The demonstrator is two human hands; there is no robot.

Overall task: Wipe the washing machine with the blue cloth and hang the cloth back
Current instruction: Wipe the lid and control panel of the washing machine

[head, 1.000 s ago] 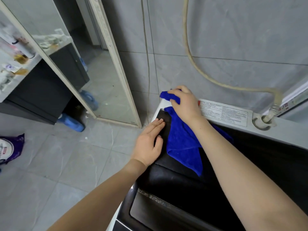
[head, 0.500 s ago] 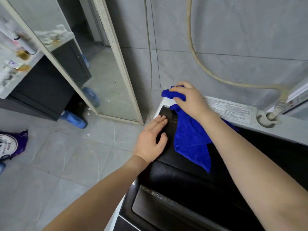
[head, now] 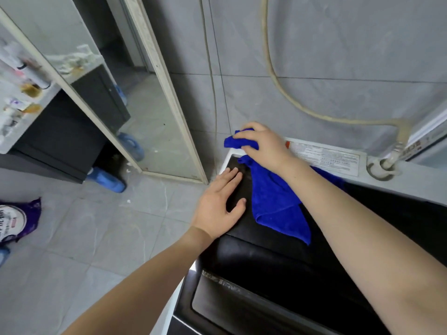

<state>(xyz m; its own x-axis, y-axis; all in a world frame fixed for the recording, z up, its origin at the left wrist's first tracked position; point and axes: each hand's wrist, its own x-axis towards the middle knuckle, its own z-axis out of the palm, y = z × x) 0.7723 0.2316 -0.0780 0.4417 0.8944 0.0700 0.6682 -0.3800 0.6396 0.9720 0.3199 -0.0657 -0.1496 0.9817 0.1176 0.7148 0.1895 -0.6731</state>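
Observation:
The washing machine (head: 273, 267) is a top-loader with a glossy black lid and a white back panel, filling the lower right. A blue cloth (head: 273, 201) lies across the lid's far left part, its top bunched over the machine's back left corner. My right hand (head: 263, 143) presses down on that bunched end and grips it. My left hand (head: 221, 201) rests flat on the lid's left edge, fingers spread, just left of the cloth and holding nothing.
A beige hose (head: 290, 97) curves down the grey tiled wall to an inlet fitting (head: 384, 165) on the back panel, beside a label (head: 326, 157). A leaning mirror (head: 145, 97) stands at left. Blue slippers (head: 108, 181) and a purple bag (head: 17, 218) lie on the floor.
My right hand with the cloth's bunched end has slid slightly left and back onto the machine's rear corner. The left hand has stayed flat on the lid.

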